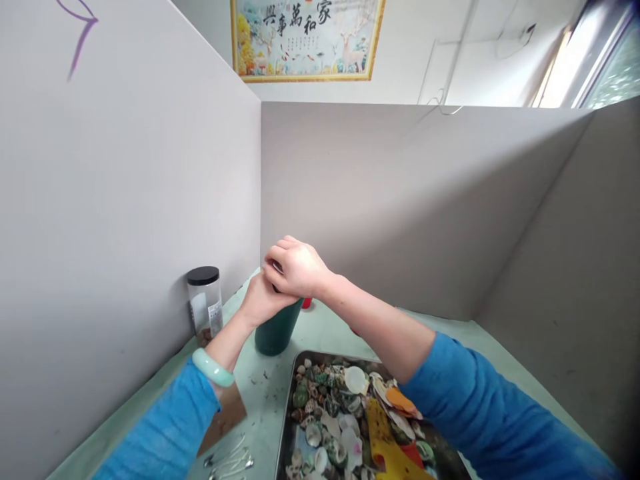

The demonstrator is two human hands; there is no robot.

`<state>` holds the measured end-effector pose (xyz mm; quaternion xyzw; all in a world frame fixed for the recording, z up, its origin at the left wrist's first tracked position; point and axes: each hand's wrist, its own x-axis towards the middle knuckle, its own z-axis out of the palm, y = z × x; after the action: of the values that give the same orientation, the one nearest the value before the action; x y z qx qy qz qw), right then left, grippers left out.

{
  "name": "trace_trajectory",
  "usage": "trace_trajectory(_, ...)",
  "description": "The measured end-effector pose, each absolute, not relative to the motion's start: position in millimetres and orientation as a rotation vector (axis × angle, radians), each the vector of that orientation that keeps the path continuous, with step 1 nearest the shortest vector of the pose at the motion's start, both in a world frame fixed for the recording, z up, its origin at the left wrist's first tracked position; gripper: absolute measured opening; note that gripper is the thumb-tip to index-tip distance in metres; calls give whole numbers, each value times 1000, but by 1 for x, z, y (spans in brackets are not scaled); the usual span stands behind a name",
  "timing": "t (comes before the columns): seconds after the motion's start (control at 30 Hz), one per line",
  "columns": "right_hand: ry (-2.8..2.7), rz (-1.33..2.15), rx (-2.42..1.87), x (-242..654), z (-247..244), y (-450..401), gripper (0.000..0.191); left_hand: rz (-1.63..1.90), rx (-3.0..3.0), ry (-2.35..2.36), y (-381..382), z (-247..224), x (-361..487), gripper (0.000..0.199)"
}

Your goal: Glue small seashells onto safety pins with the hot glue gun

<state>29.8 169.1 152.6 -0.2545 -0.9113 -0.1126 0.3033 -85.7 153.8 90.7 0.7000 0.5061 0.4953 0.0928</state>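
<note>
A dark green cup stands on the table, left of the tray, its top covered by both hands. My left hand is closed around the upper part of this cup. Over the cup's top, my right hand curls its fingers beside the left one. A small dark, shiny edge shows between the right fingers, but what it belongs to is hidden. In front lies a metal tray heaped with seashells and a yellow perforated piece.
A clear jar with a black lid stands by the left panel. Nearer me are a brown flat piece and several thin metal pieces. Something red shows behind the cup. Grey panels enclose the table.
</note>
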Motion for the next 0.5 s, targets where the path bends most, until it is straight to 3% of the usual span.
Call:
trace_trajectory(0.1, -2511, -104, -541, 38, 163, 178, 22, 1465, 2074, 1251, 159, 92, -93, 34)
trace_trajectory(0.23, -2630, 119, -1030, 44, 187, 182, 50, 1476, 1891, 1269, 168, 94, -99, 56)
trace_trajectory(0.3, -2768, 216, -1150, 44, 200, 181, 53, 1426, 1829, 1342, 171, 94, -102, 65)
trace_trajectory(0.4, -2839, 255, -1139, 43, 214, 182, 56, 1346, 1836, 1290, 169, 96, -105, 69)
trace_trajectory(0.5, -2930, 305, -1021, 42, 224, 185, 71, 1317, 1840, 1213, 165, 100, -106, 70)
